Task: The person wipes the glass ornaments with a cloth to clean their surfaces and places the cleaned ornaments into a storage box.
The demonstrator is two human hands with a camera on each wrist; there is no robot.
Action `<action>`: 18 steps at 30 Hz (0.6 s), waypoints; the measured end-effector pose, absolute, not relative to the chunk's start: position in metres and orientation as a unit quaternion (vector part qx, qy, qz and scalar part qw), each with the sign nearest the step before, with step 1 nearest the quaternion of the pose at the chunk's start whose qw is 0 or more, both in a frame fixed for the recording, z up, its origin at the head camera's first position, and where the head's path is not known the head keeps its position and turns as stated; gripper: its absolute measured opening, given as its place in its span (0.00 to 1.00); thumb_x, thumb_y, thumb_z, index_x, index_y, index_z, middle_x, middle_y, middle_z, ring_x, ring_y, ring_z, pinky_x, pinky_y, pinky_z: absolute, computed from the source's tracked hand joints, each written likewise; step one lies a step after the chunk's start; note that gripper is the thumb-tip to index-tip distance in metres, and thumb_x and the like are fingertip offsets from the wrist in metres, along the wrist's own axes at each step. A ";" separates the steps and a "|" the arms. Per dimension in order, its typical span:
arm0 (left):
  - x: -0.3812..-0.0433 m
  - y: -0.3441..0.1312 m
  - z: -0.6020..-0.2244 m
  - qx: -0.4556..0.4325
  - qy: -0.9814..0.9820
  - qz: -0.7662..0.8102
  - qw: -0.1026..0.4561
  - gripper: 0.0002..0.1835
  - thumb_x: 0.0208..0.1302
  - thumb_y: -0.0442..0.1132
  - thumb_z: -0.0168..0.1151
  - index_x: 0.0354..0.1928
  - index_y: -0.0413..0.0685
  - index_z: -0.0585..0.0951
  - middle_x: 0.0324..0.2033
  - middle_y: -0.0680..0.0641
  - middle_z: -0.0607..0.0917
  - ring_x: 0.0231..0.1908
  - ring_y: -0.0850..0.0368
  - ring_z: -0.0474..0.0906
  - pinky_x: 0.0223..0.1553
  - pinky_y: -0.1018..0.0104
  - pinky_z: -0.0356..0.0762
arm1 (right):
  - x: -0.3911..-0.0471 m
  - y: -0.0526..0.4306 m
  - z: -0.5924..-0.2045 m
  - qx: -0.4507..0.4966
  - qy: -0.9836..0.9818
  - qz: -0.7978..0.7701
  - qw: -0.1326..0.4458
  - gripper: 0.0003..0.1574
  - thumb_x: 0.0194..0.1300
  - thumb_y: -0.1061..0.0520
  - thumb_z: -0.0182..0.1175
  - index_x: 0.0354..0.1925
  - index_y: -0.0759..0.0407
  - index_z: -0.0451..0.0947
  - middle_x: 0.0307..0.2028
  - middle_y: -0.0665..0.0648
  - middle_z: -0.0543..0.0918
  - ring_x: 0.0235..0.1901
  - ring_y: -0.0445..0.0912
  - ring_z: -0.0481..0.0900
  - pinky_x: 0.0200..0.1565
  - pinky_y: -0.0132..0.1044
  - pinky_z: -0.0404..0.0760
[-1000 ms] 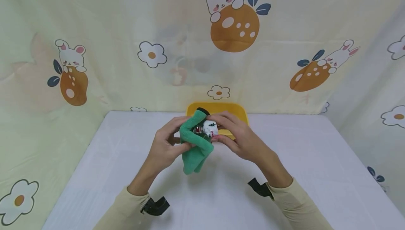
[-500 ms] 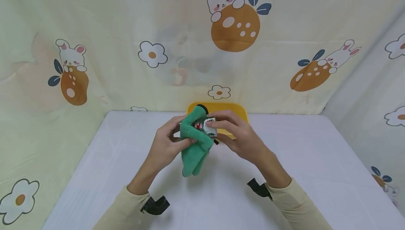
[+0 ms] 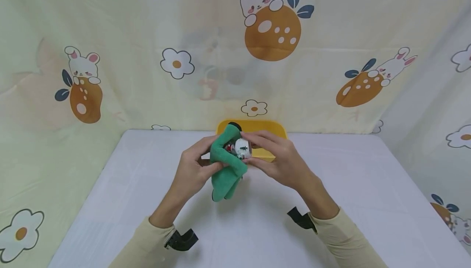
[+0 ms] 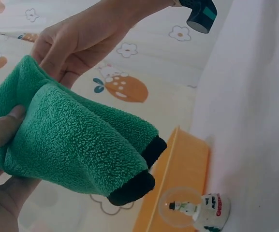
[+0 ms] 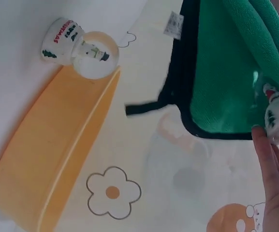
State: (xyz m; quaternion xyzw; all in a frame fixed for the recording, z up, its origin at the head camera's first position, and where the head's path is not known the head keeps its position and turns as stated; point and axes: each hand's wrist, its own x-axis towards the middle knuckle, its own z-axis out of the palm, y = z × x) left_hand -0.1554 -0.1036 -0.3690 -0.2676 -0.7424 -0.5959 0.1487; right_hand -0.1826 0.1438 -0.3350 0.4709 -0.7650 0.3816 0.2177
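Note:
Above the table, my left hand (image 3: 194,167) grips a green towel (image 3: 225,182) with black edging, folded around the glass ball of a small Christmas snow globe (image 3: 243,148). Thumb and fingers of my right hand (image 3: 283,159) pinch its white base, which has a small green tree on it. A red-and-white figure shows inside the ball in the right wrist view, partly covered by the towel. Seen from the left wrist, the towel (image 4: 76,140) hangs in thick folds and hides this globe.
A yellow bin (image 3: 263,125) stands at the table's back edge, behind the hands. Beside it sits a second snow globe (image 5: 62,42) with a snowman inside and red lettering on its base. A patterned curtain (image 3: 206,22) rises behind the table.
The globe's base has turned in the right fingers: lettering faced up earlier, now the tree does. The right fingers lifted across the base, then moved back to its sides. The left hand stays put.

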 end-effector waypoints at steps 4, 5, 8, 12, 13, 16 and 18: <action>-0.155 -0.103 -0.368 -0.283 -0.740 -0.590 0.158 0.32 0.58 0.26 0.73 0.66 0.44 0.77 0.59 0.46 0.82 0.55 0.49 0.81 0.44 0.62 0.88 | -0.182 0.143 -0.339 0.451 -0.769 0.412 0.192 0.38 0.51 0.67 0.78 0.61 0.66 0.78 0.48 0.59 0.85 0.39 0.47 0.88 0.43 0.34 0.89; -0.154 -0.104 -0.367 -0.286 -0.740 -0.586 0.162 0.32 0.58 0.26 0.73 0.66 0.44 0.77 0.59 0.46 0.82 0.55 0.50 0.81 0.44 0.62 0.88 | -0.183 0.143 -0.340 0.448 -0.769 0.416 0.188 0.37 0.52 0.67 0.77 0.61 0.66 0.78 0.48 0.59 0.85 0.38 0.47 0.88 0.42 0.35 0.89; -0.155 -0.104 -0.368 -0.299 -0.739 -0.579 0.170 0.32 0.58 0.26 0.73 0.66 0.43 0.77 0.60 0.46 0.81 0.55 0.50 0.81 0.43 0.63 0.88 | -0.183 0.142 -0.340 0.440 -0.773 0.423 0.174 0.33 0.54 0.68 0.75 0.59 0.65 0.79 0.47 0.58 0.86 0.37 0.45 0.87 0.41 0.36 0.89; -0.157 -0.104 -0.369 -0.324 -0.730 -0.574 0.181 0.34 0.57 0.24 0.73 0.66 0.42 0.76 0.62 0.44 0.80 0.58 0.49 0.79 0.43 0.62 0.88 | -0.181 0.142 -0.338 0.411 -0.787 0.438 0.141 0.25 0.59 0.66 0.73 0.55 0.64 0.81 0.42 0.55 0.87 0.35 0.42 0.85 0.39 0.33 0.89; -0.158 -0.104 -0.370 -0.331 -0.729 -0.570 0.186 0.34 0.56 0.24 0.73 0.67 0.42 0.76 0.62 0.44 0.80 0.59 0.48 0.79 0.44 0.62 0.88 | -0.180 0.142 -0.337 0.401 -0.792 0.443 0.129 0.23 0.61 0.65 0.72 0.55 0.64 0.81 0.41 0.54 0.87 0.35 0.41 0.85 0.39 0.33 0.89; -0.159 -0.104 -0.371 -0.357 -0.734 -0.539 0.210 0.35 0.55 0.23 0.73 0.67 0.41 0.76 0.62 0.42 0.79 0.59 0.46 0.79 0.45 0.64 0.88 | -0.177 0.141 -0.333 0.369 -0.805 0.456 0.089 0.17 0.67 0.61 0.68 0.53 0.64 0.81 0.38 0.52 0.86 0.32 0.40 0.85 0.37 0.33 0.89; -0.159 -0.105 -0.372 -0.375 -0.738 -0.512 0.229 0.35 0.55 0.22 0.73 0.66 0.40 0.77 0.62 0.40 0.79 0.59 0.46 0.80 0.46 0.65 0.87 | -0.175 0.140 -0.332 0.350 -0.812 0.462 0.065 0.15 0.69 0.59 0.66 0.52 0.63 0.81 0.36 0.52 0.86 0.29 0.41 0.85 0.35 0.34 0.89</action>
